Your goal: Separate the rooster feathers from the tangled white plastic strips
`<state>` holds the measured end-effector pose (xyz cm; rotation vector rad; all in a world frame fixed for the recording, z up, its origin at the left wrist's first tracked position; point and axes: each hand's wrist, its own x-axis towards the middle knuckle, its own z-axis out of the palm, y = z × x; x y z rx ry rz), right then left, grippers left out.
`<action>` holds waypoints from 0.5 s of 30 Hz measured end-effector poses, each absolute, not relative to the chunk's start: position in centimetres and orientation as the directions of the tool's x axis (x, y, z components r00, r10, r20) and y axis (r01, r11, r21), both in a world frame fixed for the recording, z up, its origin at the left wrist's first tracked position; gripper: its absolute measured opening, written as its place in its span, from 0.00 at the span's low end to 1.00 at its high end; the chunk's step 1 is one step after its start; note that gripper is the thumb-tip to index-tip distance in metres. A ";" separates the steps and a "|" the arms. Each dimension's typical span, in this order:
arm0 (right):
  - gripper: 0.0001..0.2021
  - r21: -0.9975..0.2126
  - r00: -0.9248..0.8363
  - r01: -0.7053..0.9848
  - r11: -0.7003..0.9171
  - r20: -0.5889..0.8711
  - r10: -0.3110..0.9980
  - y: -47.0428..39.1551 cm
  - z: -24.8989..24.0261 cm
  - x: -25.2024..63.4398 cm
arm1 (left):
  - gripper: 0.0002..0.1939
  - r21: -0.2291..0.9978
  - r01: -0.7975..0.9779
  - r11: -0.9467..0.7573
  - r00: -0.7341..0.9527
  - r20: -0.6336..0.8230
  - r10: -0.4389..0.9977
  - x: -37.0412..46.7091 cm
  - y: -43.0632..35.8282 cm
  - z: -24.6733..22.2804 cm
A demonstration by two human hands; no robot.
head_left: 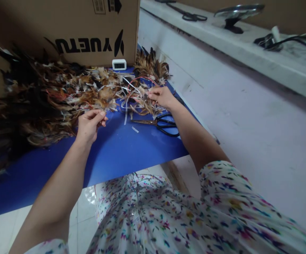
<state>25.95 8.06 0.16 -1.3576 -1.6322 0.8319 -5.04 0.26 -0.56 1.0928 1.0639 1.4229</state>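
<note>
Two pinches at the feathers (63, 79)
Your left hand (88, 124) presses thumb to forefinger at their edge, its hold unclear; your right hand (163, 97) pinches a pale tuft (143, 91) above the tabletop (113, 151).

A white garment (153, 215) scattered with small pink, blue, purple and orange flecks falls in soft folds, its matching sleeves (222, 178) leaving both forearms (63, 176) bare

Carton (89, 21) at 11 o'clock is showing matt cardboard. Feathers (57, 120) at 9 o'clock are looking rough, wispy; blue tabletop (110, 151), 8 o'clock, is appearing smooth, faintly glossy.
</note>
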 end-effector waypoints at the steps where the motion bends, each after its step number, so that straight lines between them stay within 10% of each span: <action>1: 0.05 -0.883 -0.062 0.423 0.203 0.196 0.979 8.0 -0.1 26.2 | 0.10 0.975 -0.197 -0.105 -0.083 0.091 0.992 -5.1 0.3 -0.6; 15: 0.06 -0.823 0.130 0.508 0.255 0.366 0.922 6.8 -1.8 28.0 | 0.09 0.981 -0.161 -0.105 -0.084 0.092 0.992 -5.0 0.2 -0.7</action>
